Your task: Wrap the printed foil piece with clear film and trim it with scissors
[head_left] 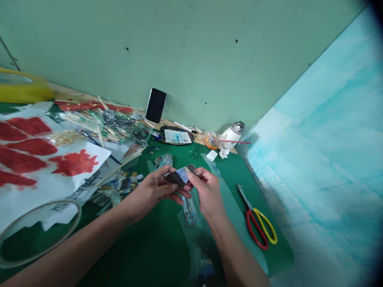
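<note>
Between my left hand (155, 186) and my right hand (207, 188) is a small flat painted cutout (181, 175), dark with a blue-and-white patterned middle. My left fingers and thumb grip its dark left end, and my right thumb presses on its right side. Just below my hands lies a long cutout with a rounded, blue-patterned end (190, 215), on a translucent sheet (231, 223). Behind my left hand rests another bluish cutout (163, 160). More painted cutouts (124, 182) are heaped to the left of that hand.
Red-and-yellow-handled scissors (254, 223) lie at right, blades pointing away. At left are red-painted paper (74, 162), a hoop (78, 217), sticks and plastic bags (89, 121), and yellow tape (36, 89). A phone (156, 105) leans on the wall; a white container (233, 134) stands at the back.
</note>
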The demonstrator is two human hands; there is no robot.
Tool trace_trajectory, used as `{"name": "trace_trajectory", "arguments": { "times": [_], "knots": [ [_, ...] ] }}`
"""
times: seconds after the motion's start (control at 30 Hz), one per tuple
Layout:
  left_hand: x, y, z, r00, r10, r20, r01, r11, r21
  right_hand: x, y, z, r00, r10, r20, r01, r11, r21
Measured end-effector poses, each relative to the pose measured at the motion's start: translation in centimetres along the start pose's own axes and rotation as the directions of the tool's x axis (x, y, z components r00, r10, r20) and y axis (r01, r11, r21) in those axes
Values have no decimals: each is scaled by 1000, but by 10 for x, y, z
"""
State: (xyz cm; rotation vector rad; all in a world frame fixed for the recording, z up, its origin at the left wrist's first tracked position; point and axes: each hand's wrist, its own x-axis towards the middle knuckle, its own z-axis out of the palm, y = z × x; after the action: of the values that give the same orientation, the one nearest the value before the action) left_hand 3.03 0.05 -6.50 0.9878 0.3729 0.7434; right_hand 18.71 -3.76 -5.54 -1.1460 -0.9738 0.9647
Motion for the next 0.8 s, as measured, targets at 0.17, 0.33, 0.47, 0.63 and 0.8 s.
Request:
{"name": "trace_trajectory", "arguments": {
  "times": [0.17, 0.33, 0.47, 0.63, 0.8],
  "knots": [
    [-1, 2, 1, 1000, -11, -16, 11, 1000, -4, -1, 3, 0, 999, 39, 11, -38, 999, -16],
    [-2, 5, 1, 999, -27, 27, 29, 996, -80, 0, 3, -1, 1000, 5, -17, -6, 999, -31],
    [-2, 4, -1, 998, -49, 49, 56, 987, -148, 1, 4, -2, 999, 0, -42, 0, 1000, -1],
    [-2, 3, -3, 996, -72, 42, 78, 983, -166, 3, 5, -3, 998, -9, -59, 8, 1000, -7],
    [-2, 4, -1, 995, -98, 21, 100, 988, -122, 1, 4, -3, 998, -26, -61, 24, 999, -42]
  ]
}}
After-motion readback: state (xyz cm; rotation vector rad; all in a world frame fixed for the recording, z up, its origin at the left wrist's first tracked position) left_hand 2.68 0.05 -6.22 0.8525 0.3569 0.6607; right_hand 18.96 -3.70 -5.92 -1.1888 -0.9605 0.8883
